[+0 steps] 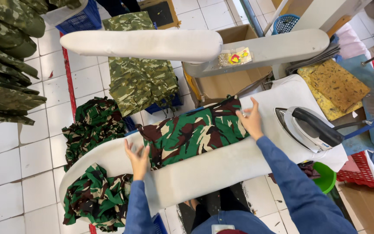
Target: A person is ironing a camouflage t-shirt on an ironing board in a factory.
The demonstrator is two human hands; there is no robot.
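We see matt woven camouflage cloth (195, 132) on the soft white padded ironing board (221, 167), a glossy metal-soled iron (310, 128) with black plastic handle, and brown cardboard box (234, 82).

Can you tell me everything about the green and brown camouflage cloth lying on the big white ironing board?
The camouflage cloth is patterned in green, brown, black and cream patches and looks like woven fabric. It lies fairly flat across the white padded ironing board, slanting up toward the right. The left hand rests at its lower left edge, and the right hand presses its upper right end. More of the same fabric hangs bunched off the board's left tip.
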